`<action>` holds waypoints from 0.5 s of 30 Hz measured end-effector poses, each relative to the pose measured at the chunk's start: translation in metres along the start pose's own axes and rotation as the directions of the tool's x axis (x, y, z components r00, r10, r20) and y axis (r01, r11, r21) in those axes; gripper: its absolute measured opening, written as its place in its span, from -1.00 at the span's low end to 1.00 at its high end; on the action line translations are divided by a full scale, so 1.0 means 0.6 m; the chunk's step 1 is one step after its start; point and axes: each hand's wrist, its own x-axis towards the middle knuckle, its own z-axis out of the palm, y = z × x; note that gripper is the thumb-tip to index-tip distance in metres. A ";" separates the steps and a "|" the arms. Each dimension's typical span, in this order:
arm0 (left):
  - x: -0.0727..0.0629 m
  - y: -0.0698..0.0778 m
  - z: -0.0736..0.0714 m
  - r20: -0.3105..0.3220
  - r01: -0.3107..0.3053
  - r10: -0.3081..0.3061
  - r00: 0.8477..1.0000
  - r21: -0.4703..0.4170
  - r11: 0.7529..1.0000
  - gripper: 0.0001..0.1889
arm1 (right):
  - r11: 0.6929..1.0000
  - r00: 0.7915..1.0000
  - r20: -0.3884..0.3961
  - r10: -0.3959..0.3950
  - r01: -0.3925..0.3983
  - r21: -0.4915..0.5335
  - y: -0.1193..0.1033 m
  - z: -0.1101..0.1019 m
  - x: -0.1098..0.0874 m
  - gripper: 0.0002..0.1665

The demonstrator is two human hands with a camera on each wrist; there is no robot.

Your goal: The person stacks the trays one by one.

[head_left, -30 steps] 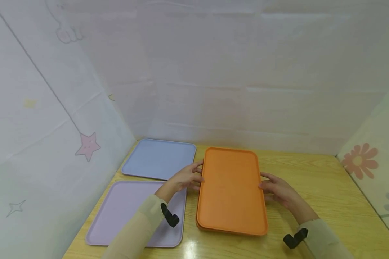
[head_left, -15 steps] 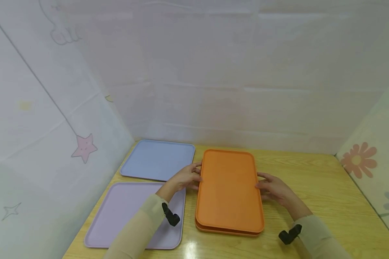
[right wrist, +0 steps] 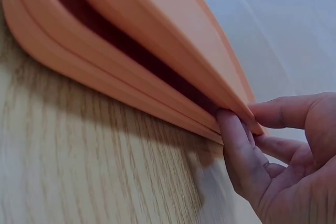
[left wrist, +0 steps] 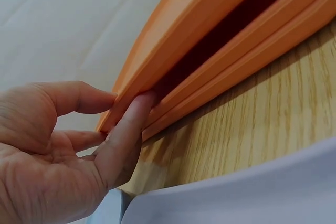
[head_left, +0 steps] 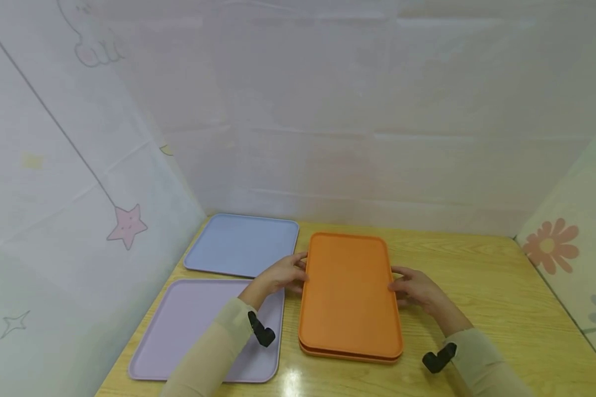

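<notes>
An orange tray (head_left: 350,295) sits on top of a small stack, pinched along its two long sides by my hands. My left hand (head_left: 280,274) grips the left edge, thumb at the rim and fingers underneath, as the left wrist view shows. On the opposite edge, my right hand (right wrist: 294,156) pinches in the same way. Beneath lie further orange trays (left wrist: 231,72), their rims nested on the table. A dark gap separates them from the held tray, wider at its near end in both wrist views. The lower trays' faces are hidden.
A lilac tray (head_left: 198,314) lies front left, partly under my left forearm. Behind it is a blue tray (head_left: 243,242). The wooden table (head_left: 472,275) extends to the right. Printed cloth walls (head_left: 328,110) enclose the back and both sides.
The held orange tray has shifted slightly left and toward me, turning a little and lining up more closely over the lower trays. My right hand has moved left with it.
</notes>
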 end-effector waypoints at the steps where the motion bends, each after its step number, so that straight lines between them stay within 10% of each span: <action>1: -0.001 0.000 0.000 0.002 0.002 -0.002 1.000 0.002 1.000 -0.11 | 1.000 1.000 -0.007 0.002 -0.002 -0.008 0.000 0.001 0.001 -0.08; 15: -0.005 0.006 0.001 0.003 0.048 -0.048 0.999 0.083 0.995 -0.06 | 0.985 1.000 -0.020 -0.014 0.010 -0.173 -0.004 0.004 0.006 -0.07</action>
